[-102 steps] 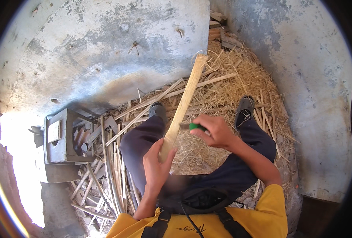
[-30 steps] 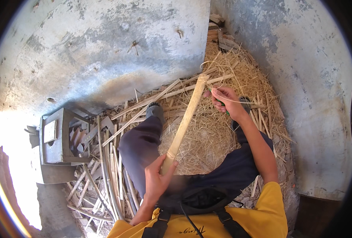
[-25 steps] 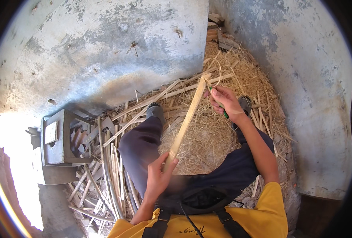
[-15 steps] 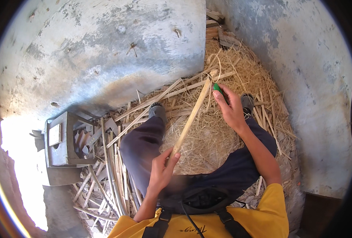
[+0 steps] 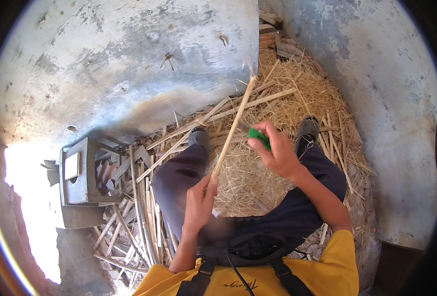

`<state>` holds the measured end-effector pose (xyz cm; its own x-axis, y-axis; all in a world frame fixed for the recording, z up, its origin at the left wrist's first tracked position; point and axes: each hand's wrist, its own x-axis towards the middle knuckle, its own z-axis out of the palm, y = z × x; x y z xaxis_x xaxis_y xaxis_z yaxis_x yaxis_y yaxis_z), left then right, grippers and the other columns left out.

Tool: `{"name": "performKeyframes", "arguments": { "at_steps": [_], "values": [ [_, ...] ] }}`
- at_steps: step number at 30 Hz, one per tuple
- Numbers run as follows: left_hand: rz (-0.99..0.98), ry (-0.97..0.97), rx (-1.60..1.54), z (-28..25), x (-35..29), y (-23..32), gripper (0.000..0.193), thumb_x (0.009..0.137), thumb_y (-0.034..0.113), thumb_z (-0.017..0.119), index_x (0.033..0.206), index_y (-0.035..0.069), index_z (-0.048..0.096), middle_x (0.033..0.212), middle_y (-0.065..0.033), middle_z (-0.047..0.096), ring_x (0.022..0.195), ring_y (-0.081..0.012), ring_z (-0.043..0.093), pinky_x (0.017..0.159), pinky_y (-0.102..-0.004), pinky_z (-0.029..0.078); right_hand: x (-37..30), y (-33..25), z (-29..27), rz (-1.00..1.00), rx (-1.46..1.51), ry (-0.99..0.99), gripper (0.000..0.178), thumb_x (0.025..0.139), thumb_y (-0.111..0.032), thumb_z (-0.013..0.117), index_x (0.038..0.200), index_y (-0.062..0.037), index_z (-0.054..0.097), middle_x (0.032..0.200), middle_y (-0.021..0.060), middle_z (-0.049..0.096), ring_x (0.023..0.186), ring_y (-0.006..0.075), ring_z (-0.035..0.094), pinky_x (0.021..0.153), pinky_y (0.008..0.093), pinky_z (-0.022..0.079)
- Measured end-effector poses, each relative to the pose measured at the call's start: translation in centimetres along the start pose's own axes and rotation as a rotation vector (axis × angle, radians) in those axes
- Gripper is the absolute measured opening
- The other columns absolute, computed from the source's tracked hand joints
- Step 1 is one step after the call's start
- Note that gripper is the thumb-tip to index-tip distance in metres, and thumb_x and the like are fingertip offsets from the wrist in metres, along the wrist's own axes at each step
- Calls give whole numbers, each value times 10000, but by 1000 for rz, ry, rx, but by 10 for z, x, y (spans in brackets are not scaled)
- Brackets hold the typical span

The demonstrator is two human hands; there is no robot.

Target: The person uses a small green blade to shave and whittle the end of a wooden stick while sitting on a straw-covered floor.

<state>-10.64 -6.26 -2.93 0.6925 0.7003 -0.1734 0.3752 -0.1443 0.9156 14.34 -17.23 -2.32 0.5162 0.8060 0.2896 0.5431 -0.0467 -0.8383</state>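
The long, narrow, pale-yellow bamboo strip slanted away from us over straw-coloured shavings, its near end clasped in our closed left hand. Our right hand curled round a green-handled knife, which had come back from the strip's tip toward its middle. Our right elbow was bent outward.

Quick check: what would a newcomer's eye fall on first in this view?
Probably the pale strip, slanting up mid-picture from the left hand. Then the green-handled tool in the right hand, just right of the strip. After that, the mass of straw-coloured strands between and beyond the shoes.
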Motion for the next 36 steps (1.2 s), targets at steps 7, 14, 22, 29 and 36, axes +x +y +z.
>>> {"name": "performKeyframes", "arguments": {
  "at_steps": [7, 14, 22, 29, 36],
  "values": [
    [-119, -111, -207, -5, 5, 4, 475, 1194, 355, 464, 1321, -32, 709, 737, 30, 535, 594, -36, 491, 545, -254, 401, -17, -13, 26, -139, -14, -174, 321, 1027, -345, 749, 1142, -63, 648, 943, 131, 779, 824, 317, 784, 695, 423, 597],
    [-68, -122, -146, -1, 9, 0, 393, 1193, 288, 460, 1257, -15, 702, 740, 13, 526, 625, -68, 467, 576, -292, 405, -26, -12, 43, -146, 18, -178, 322, 1023, -348, 763, 1115, -59, 656, 886, 125, 773, 725, 303, 767, 617, 390, 578],
    [45, -112, -124, 3, 8, 7, 357, 1193, 248, 446, 1216, -21, 679, 736, -4, 467, 688, -99, 412, 631, -319, 379, -28, -16, 42, -244, -164, -145, 270, 1001, -308, 766, 1064, -48, 727, 899, 106, 762, 663, 320, 723, 561, 416, 549],
    [1, -126, -184, 4, 7, 2, 383, 1201, 269, 424, 1126, -21, 663, 733, -3, 452, 690, -103, 395, 638, -313, 373, -29, -14, 45, -270, -270, -101, 251, 989, -297, 776, 1087, -69, 738, 894, 81, 757, 633, 298, 716, 516, 405, 528],
    [5, -117, -113, 5, 2, -5, 402, 1204, 286, 408, 1118, -14, 661, 731, -29, 488, 690, -129, 439, 653, -337, 404, -26, -8, 45, -289, -304, -100, 240, 992, -312, 774, 1067, -88, 730, 884, 66, 749, 619, 287, 711, 497, 398, 517]
  ]
}}
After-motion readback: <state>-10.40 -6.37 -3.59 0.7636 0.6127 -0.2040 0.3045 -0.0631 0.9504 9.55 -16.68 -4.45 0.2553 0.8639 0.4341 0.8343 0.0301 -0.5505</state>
